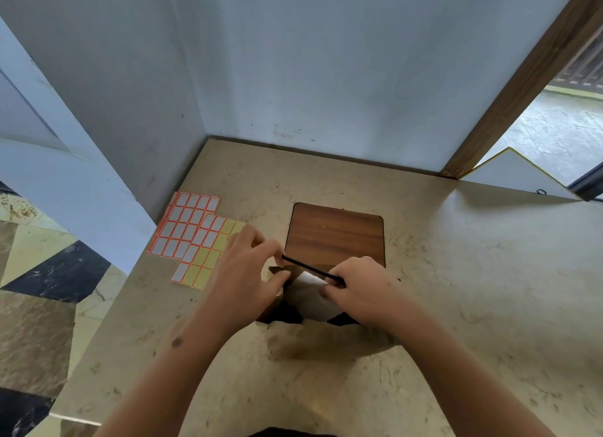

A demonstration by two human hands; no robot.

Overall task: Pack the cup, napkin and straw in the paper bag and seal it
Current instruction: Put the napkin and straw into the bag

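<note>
A brown paper bag [313,338] stands open on the table just in front of me. Over its mouth my right hand [362,289] pinches a thin black straw [310,268] together with a white napkin [310,293]. The straw slants up to the left, where my left hand [248,273] pinches its other end at the bag's rim. The bag's inside is dark and the cup is not visible.
Sheets of orange-bordered white and yellow sticker labels [192,237] lie left of the bag. A brown wooden square board [336,234] lies behind the bag. Walls close the table's back and left; the beige table [473,273] extends to the right.
</note>
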